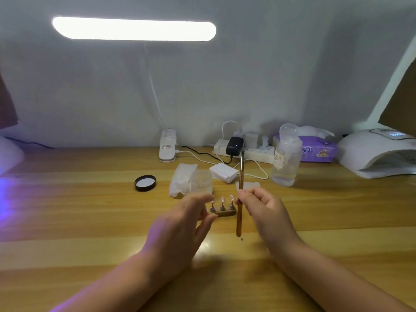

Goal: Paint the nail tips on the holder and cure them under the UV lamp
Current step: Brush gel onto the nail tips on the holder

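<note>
A small brown holder [226, 213] stands on the wooden table [90, 210] with three pale pink nail tips [222, 199] upright on metal pegs. My left hand [184, 224] hovers just left of it, fingers spread, partly covering its left end. My right hand [264, 208] pinches a long brown brush [240, 197] held nearly vertical, bristle end up, right beside the holder. The white UV lamp [378, 154] sits at the far right edge, its display lit.
Behind the holder are a clear jar [202, 179], folded tissues [183, 182], a black lid [145, 183], a pad stack [223, 172], a clear bottle [286, 158], a power strip [245, 152], purple wipes [319, 149] and a desk lamp base [167, 146].
</note>
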Tool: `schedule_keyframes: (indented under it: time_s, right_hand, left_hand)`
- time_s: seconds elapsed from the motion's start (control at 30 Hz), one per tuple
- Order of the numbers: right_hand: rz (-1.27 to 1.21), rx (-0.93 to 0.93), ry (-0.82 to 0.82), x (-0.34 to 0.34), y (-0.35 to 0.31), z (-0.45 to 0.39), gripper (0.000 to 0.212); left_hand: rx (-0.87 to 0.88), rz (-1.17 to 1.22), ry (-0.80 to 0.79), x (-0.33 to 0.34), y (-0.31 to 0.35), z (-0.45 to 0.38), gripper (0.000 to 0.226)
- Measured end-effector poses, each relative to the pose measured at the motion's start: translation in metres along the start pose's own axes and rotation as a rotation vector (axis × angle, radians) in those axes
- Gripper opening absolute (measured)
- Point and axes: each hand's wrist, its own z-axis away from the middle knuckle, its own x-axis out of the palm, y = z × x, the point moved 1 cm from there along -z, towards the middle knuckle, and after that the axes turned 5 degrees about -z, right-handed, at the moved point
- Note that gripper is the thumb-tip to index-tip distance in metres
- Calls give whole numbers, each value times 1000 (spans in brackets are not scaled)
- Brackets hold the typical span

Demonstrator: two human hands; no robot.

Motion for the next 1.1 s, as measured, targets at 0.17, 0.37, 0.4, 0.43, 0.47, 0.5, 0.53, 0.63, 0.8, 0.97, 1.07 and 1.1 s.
schedule_keyframes:
  time_s: [0.17, 0.37, 0.4, 0.43, 0.47, 0.5, 0.53, 0.63, 0.8, 0.97, 1.07, 1.1]
  right_hand:
    - [-167, 19, -127, 17, -4, 10, 26]
    - [-32, -50, -212, 26, -11, 14, 38]
    - [-3, -68, -218, 27, -11, 14, 42]
    - [25, -90, -224, 28, -12, 13, 44]
    - [48, -111, -227, 28, -11, 12, 44]
    - [59, -126, -232, 28, -10, 12, 44]
    - [63, -137, -239, 28, -10, 12, 44]
    - [103, -201, -291, 24, -7, 12, 41]
    - [301, -331, -262, 9, -3, 6, 49]
    - [635, -408, -37, -23, -3, -15, 45]
    - [843, -302, -63, -34, 10, -31, 41]
    - [885, -266, -99, -35, 14, -34, 44]
  left_hand:
    - [171, 46, -88, 5, 1, 0, 41]
    - [137, 50, -55, 4, 3, 1, 38]
    - [144, 38, -44, 4, 2, 1, 41]
    - [151, 28, -37, 4, 2, 1, 45]
    - [157, 20, -29, 4, 1, 0, 46]
    - [167, 13, -17, 4, 1, -1, 45]
    - [181, 4, -3, 3, 2, -2, 43]
    - [224, -46, 22, 2, 7, -2, 33]
    - [158, -36, 26, -1, 9, -1, 18]
    - [-7, 133, 27, -2, -4, 2, 32]
    - [-5, 216, 70, -1, -11, 0, 31]
    - [-12, 250, 88, -1, -13, -1, 29]
